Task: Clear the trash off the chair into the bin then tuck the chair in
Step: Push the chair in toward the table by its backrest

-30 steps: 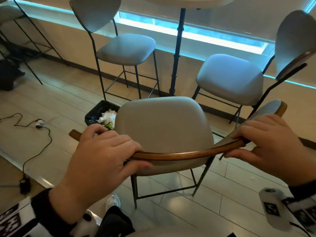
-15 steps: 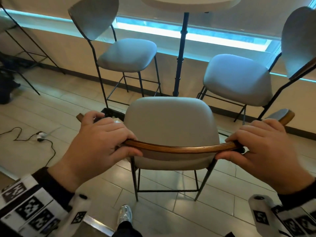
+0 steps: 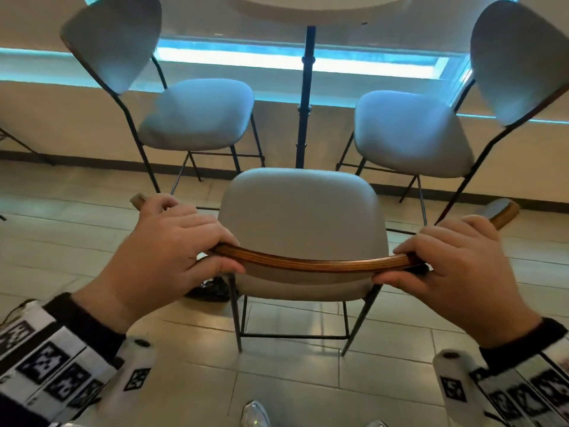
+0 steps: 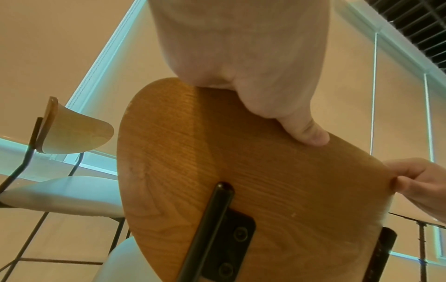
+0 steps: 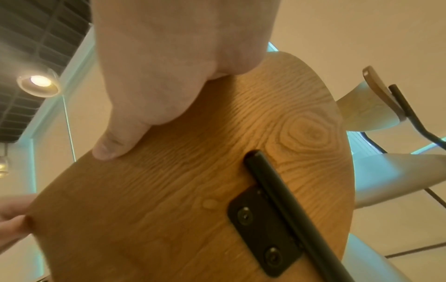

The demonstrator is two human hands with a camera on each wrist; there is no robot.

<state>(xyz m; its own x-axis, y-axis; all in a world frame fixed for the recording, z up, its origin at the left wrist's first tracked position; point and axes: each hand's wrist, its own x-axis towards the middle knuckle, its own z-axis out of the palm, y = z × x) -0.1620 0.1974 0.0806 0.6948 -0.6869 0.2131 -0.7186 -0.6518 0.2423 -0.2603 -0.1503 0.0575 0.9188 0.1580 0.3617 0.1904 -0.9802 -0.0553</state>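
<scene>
A grey-cushioned chair [image 3: 300,217] with a curved wooden backrest [image 3: 311,264] stands in front of me, its seat bare. My left hand [image 3: 172,251] grips the left part of the backrest's top edge, fingers over the front and thumb behind. My right hand [image 3: 452,266] grips the right part the same way. In the wrist views each thumb presses the wood-grain back of the backrest [image 4: 253,181] [image 5: 193,171]. The black bin [image 3: 212,289] shows only as a dark sliver under my left hand, left of the chair's legs.
A round table [image 3: 317,7] on a black pole [image 3: 304,97] stands straight ahead. Two matching grey chairs flank the pole, one at the left [image 3: 197,115] and one at the right [image 3: 409,134]. The wall's baseboard runs behind them. My shoe [image 3: 254,414] is on the tiled floor below.
Both hands kept their grip while the chair moved forward toward the table pole. The bin, earlier open to view left of the chair, is now almost hidden behind my left hand.
</scene>
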